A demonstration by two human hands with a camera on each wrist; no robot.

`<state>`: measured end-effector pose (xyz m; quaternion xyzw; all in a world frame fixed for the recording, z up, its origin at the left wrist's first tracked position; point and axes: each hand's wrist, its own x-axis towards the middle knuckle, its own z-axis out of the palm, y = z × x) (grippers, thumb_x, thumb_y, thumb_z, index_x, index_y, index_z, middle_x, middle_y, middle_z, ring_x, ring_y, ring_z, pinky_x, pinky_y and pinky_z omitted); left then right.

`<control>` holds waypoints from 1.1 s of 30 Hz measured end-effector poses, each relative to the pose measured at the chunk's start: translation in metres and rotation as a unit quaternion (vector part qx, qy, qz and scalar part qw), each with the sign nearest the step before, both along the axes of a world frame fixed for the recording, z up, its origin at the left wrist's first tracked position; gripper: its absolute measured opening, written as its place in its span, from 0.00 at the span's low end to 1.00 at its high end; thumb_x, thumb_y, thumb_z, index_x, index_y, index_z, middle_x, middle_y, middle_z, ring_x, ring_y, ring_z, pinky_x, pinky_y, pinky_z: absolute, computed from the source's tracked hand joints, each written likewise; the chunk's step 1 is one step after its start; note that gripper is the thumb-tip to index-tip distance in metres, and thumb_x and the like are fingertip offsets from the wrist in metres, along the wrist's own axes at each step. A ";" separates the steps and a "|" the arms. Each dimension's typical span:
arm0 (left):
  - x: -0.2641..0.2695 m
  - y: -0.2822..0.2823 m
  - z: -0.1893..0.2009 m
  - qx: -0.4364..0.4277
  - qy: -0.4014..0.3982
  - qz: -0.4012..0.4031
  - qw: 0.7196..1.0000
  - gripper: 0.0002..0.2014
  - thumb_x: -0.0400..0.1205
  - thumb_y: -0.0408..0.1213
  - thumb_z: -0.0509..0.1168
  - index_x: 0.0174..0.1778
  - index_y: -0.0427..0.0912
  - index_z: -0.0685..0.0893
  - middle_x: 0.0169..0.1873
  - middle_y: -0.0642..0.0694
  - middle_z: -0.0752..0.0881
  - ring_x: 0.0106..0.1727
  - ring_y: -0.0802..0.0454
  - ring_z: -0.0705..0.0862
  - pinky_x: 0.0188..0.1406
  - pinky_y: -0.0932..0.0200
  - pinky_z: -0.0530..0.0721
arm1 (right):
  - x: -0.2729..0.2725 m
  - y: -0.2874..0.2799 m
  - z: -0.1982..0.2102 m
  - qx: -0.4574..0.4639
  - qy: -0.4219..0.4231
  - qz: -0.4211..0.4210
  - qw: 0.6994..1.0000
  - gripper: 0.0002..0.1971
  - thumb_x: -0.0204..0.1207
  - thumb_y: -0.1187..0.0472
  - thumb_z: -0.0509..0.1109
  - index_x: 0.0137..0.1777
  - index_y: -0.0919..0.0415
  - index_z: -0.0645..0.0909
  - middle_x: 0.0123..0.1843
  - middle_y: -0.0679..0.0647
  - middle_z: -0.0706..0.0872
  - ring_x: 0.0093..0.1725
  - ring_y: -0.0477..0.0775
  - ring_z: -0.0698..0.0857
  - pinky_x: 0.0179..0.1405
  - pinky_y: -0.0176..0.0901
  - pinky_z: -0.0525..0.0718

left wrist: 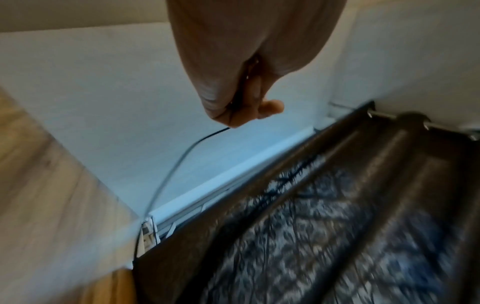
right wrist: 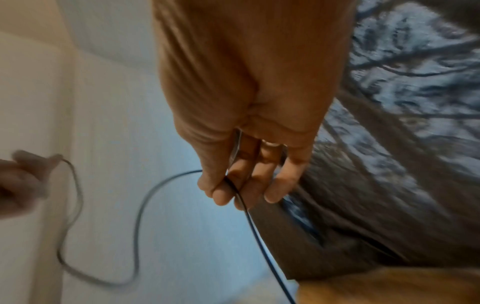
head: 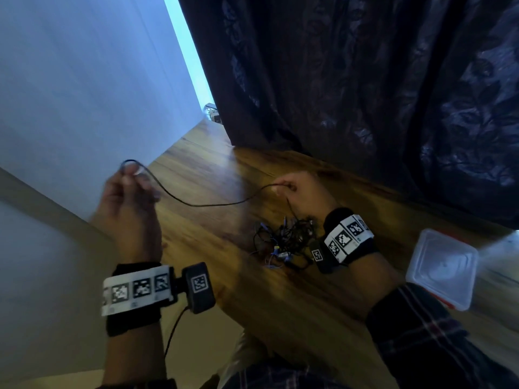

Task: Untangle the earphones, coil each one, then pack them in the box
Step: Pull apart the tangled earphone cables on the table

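Head: hands [head: 127, 197] apart (cord [head: 207, 204] between)

Glossy wood-grain table [head: 280, 290], translucent plastic box [head: 441, 268], patterned cloth curtain [head: 365, 80].

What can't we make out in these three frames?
- Pile, head view: tangled and small; number of earphones unreadable, part hidden behind the right wrist.
- Left hand, head view: motion-blurred; which end of the cable it holds is unclear.
- Box, head view: blurred; contents unreadable.
- Right hand, right wrist view: pinches the cable, which runs off the bottom edge.
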<state>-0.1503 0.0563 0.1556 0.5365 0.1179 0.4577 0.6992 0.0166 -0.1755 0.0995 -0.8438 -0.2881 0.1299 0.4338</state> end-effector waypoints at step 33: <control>0.005 -0.006 0.006 0.078 0.084 0.055 0.992 0.14 0.90 0.42 0.56 0.47 0.36 0.79 0.38 0.47 0.80 0.31 0.58 0.74 0.30 0.62 0.73 | 0.018 0.000 0.012 0.047 -0.145 -0.100 0.983 0.13 0.81 0.47 0.71 0.59 0.52 0.90 0.53 0.50 0.90 0.54 0.51 0.86 0.56 0.50 0.87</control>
